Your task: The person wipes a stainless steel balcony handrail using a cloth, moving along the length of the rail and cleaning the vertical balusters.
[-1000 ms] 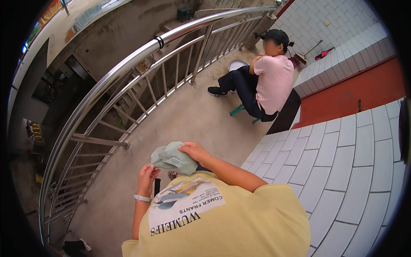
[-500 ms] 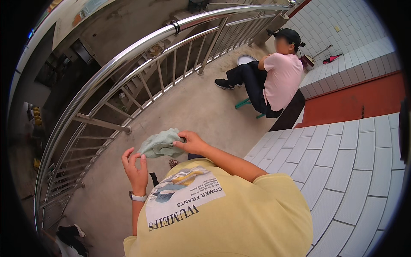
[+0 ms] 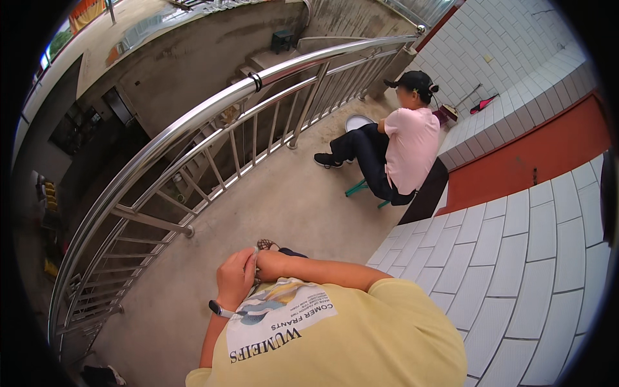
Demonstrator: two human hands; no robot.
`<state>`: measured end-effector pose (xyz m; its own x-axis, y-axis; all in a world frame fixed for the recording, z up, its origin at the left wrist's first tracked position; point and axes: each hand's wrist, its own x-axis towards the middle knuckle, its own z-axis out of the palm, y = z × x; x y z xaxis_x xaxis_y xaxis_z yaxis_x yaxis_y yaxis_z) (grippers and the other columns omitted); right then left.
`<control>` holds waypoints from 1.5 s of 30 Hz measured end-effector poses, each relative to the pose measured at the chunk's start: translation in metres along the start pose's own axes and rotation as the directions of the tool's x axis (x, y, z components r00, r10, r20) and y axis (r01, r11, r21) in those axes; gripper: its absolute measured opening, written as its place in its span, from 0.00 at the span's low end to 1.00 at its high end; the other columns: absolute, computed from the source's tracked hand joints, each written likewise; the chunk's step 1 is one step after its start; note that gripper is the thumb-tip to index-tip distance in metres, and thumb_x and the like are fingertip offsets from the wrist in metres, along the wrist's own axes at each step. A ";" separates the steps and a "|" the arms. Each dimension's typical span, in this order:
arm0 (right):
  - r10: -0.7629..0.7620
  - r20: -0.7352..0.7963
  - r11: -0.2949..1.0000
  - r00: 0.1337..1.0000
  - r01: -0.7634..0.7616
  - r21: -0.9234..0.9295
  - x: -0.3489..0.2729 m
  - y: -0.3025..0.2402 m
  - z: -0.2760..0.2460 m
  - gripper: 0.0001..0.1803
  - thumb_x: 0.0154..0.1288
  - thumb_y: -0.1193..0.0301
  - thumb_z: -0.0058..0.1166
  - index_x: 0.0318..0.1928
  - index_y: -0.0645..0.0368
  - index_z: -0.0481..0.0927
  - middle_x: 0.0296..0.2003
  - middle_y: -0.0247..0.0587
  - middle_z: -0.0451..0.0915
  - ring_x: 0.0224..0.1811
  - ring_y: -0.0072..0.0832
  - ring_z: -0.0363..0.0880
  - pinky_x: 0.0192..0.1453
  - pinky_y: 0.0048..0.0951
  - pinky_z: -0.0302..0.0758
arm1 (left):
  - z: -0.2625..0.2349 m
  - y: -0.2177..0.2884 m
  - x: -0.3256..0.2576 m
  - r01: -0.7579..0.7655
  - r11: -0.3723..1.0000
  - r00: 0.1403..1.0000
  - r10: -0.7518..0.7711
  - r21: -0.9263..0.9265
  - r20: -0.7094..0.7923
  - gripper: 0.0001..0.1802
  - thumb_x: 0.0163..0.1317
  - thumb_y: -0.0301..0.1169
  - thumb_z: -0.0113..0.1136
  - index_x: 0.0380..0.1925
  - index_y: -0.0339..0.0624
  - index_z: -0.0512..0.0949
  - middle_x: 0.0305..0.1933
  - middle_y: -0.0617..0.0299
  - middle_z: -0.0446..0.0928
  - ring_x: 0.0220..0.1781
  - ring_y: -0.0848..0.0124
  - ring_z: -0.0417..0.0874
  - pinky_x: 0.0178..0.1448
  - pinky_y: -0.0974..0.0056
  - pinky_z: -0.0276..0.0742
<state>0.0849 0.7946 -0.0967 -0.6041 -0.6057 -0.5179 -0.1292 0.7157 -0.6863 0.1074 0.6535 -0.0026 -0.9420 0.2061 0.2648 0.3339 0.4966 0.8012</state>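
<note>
Both hands, left (image 3: 236, 278) and right (image 3: 271, 266), pinch a mostly hidden cloth (image 3: 256, 260), orientation indiscernible.

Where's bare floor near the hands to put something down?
The widest bare patch is the concrete floor between the metal railing and the white tiled ledge, short of the seated person. It is tight close to the body, where the left hand and right hand meet at the chest above a sandalled foot.

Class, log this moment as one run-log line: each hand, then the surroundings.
left hand: pinched against right, contents hidden | right hand: closed at chest | nearby: steel railing, seated person, tiled wall
</note>
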 end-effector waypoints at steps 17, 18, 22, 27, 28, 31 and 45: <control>-0.615 -0.624 0.730 0.482 0.647 -0.219 0.098 0.059 -0.124 0.19 0.62 0.65 0.55 0.53 0.57 0.73 0.46 0.35 0.76 0.46 0.24 0.75 0.48 0.28 0.76 | 0.014 -0.007 0.073 0.050 0.996 0.927 -0.072 0.071 0.369 0.28 0.60 0.28 0.58 0.62 0.48 0.65 0.35 0.52 0.76 0.36 0.57 0.79 0.39 0.59 0.74; -0.207 -0.642 0.541 0.738 0.633 0.554 0.093 0.051 -0.134 0.21 0.59 0.69 0.57 0.53 0.59 0.73 0.46 0.37 0.77 0.45 0.24 0.76 0.47 0.25 0.77 | 0.016 -0.012 0.071 0.099 0.995 0.952 -0.102 0.025 0.289 0.28 0.60 0.28 0.57 0.62 0.48 0.66 0.36 0.52 0.77 0.37 0.58 0.80 0.41 0.59 0.75; -0.477 -0.536 0.833 0.697 0.553 -0.021 0.108 0.111 -0.170 0.20 0.59 0.70 0.56 0.50 0.65 0.73 0.42 0.43 0.80 0.40 0.27 0.81 0.39 0.21 0.79 | 0.003 -0.029 0.067 0.307 0.951 0.941 -0.301 -0.021 0.153 0.24 0.62 0.32 0.55 0.60 0.47 0.68 0.41 0.53 0.79 0.42 0.58 0.81 0.45 0.59 0.76; 0.171 -0.153 0.810 0.973 -0.051 0.585 0.099 0.043 -0.247 0.17 0.68 0.65 0.44 0.49 0.66 0.72 0.36 0.44 0.80 0.35 0.34 0.80 0.36 0.25 0.81 | -0.019 -0.054 0.044 0.570 0.821 0.822 -0.570 -0.019 -0.009 0.22 0.62 0.33 0.54 0.57 0.45 0.71 0.41 0.52 0.79 0.42 0.57 0.81 0.46 0.58 0.76; 0.333 -0.063 0.558 0.941 -0.143 0.817 0.105 0.048 -0.254 0.17 0.70 0.64 0.40 0.49 0.65 0.72 0.35 0.43 0.79 0.34 0.35 0.79 0.34 0.26 0.80 | -0.027 -0.061 0.039 0.546 0.835 0.837 -0.541 0.066 -0.085 0.22 0.63 0.34 0.54 0.57 0.45 0.71 0.42 0.51 0.79 0.42 0.56 0.80 0.47 0.58 0.76; 0.295 -0.196 0.112 0.935 0.170 0.979 0.142 0.069 -0.250 0.16 0.70 0.66 0.38 0.50 0.62 0.71 0.35 0.41 0.77 0.30 0.35 0.77 0.31 0.29 0.79 | -0.068 -0.080 0.041 0.553 0.789 0.831 -0.501 0.268 -0.239 0.22 0.62 0.33 0.55 0.57 0.45 0.71 0.45 0.49 0.77 0.46 0.53 0.79 0.49 0.57 0.75; -0.379 -0.333 0.922 0.863 0.323 -0.212 0.298 0.083 -0.243 0.27 0.55 0.57 0.57 0.52 0.57 0.74 0.47 0.50 0.78 0.47 0.43 0.77 0.52 0.39 0.73 | -0.212 -0.190 0.176 0.431 0.479 0.901 -0.282 0.765 -0.331 0.43 0.45 0.29 0.69 0.64 0.58 0.62 0.68 0.48 0.59 0.63 0.50 0.67 0.65 0.53 0.66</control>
<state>-0.2972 0.7581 -0.1839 -0.7345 -0.6784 -0.0163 -0.4813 0.5378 -0.6922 -0.1288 0.4170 0.0054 -0.9537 -0.2332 0.1898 -0.2202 0.9715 0.0876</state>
